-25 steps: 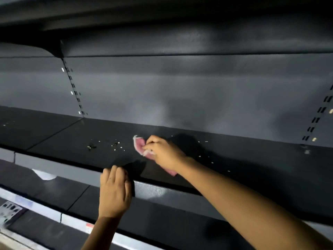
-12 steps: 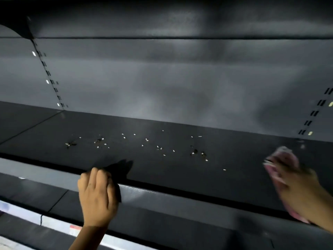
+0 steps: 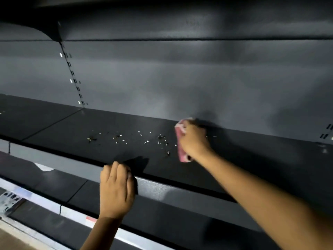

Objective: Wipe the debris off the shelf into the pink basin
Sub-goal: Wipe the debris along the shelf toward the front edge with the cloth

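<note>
A dark grey shelf [image 3: 252, 159] runs across the view. Small white and dark debris [image 3: 144, 139] lies scattered along its middle. My right hand [image 3: 193, 141] presses a pink cloth [image 3: 180, 141] upright on the shelf, just right of the debris. My left hand [image 3: 116, 190] curls over the shelf's front lip [image 3: 162, 190], fingers bent; what it holds, if anything, is hidden. No pink basin is in view.
The grey back panel [image 3: 180, 78] rises behind the shelf, with a slotted upright [image 3: 72, 73] at the left. A lower shelf [image 3: 54, 184] with a white price strip [image 3: 45, 201] sits below. The shelf above overhangs at the top.
My right hand swept the cloth from the middle far to the right, then came back left against the debris. Some debris has bunched near the cloth. My left hand stays at the front lip.
</note>
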`<state>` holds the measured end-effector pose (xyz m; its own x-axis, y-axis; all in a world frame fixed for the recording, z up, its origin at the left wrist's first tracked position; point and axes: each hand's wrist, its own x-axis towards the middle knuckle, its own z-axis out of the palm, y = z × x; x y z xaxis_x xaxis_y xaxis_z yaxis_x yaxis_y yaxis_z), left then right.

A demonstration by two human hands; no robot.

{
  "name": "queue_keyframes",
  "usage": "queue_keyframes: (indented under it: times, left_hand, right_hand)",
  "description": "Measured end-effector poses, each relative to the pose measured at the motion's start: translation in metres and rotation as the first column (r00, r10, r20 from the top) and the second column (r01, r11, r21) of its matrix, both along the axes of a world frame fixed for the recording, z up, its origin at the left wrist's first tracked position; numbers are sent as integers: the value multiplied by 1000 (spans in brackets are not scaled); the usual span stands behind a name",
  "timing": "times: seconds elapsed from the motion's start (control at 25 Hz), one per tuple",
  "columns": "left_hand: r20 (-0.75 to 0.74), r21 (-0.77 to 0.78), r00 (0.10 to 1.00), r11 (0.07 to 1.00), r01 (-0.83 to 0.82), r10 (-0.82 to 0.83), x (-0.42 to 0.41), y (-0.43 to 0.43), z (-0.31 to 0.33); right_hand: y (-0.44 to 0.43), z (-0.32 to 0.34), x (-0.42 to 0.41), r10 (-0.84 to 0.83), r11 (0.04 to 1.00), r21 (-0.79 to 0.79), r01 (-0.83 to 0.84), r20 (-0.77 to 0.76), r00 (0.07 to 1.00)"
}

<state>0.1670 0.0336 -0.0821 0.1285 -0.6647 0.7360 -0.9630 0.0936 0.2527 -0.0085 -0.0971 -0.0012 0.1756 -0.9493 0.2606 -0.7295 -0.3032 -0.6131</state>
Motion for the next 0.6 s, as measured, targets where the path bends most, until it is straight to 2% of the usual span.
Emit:
queue_keyframes:
  times: [0.08, 0.16, 0.2, 0.28, 0.32, 0.36, 0.4, 0.44, 0.48, 0.56, 0.6]
  left_hand:
    - [-20, -19, 1000, 1000, -1, 1, 1, -2, -1]
    - [-44, -57, 999, 998, 11, -13, 1, -4, -5]
    - [-56, -77, 998, 997, 27, -31, 3, -5, -6]
    - [-40, -100, 998, 994, 44, -48, 7, -8, -5]
    - [-25, -107, 998, 993, 48, -51, 6, -7, -6]
    - [-20, -100, 997, 993, 69, -72, 6, -9, -5]
    - [-26, -78, 994, 992, 100, -102, 5, -11, -6]
    - [-54, -33, 986, 987, 156, -158, 5, -13, -6]
    - [-19, -12, 982, 982, 190, -190, 5, -16, -8]
    - [18, 98, 942, 938, 332, -335, 17, -18, -8]
    - [19, 204, 921, 903, 378, -389, 21, -17, -2]
  right_hand:
    - [-14, 8, -59, -117, 989, -88, 119, 35, 993]
    - [-22, 3, -130, -315, 949, -44, 313, -52, 948]
    - [-20, -5, -159, -405, 909, 32, 416, -173, 898]
    - [-15, -20, -181, -453, 806, 113, 581, -512, 729]
    - [-17, -26, -176, -448, 784, 83, 615, -611, 653]
    - [-24, -29, -160, -441, 796, 37, 604, -648, 621]
    - [-29, -28, -136, -423, 836, -9, 549, -648, 633]
    - [-33, -26, -106, -393, 884, -50, 465, -619, 680]
    - [-38, -26, -71, -339, 928, -69, 366, -565, 752]
    - [-46, -28, 5, -177, 982, -4, 190, -384, 906]
    - [-48, -28, 41, -98, 991, 58, 118, -278, 956]
